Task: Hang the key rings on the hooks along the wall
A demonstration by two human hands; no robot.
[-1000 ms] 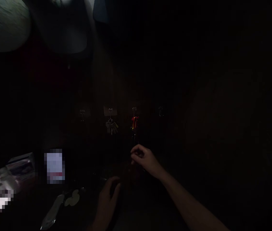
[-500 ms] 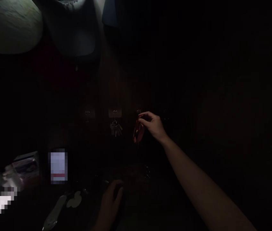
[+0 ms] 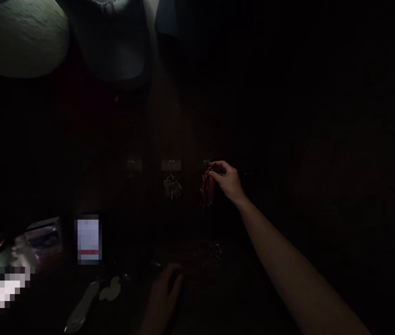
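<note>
The right hand (image 3: 228,179) is sitting a touch higher and nearer the wall than half a second ago, when the red key bunch (image 3: 207,188) was swinging slantwise; now the bunch is hanging closer to straight under its hook (image 3: 206,164). The left hand (image 3: 164,295) is resting low on the dark worktop (image 3: 197,279), its grip looking loosely curled and empty, though the gloom is hiding detail. The right grip is pinched on the top of the red bunch, right at the hook. In this darkness the ring could be missing the hook, so the bunch may be dropping once released. A second key bunch (image 3: 172,188) is hanging just beside.
</note>
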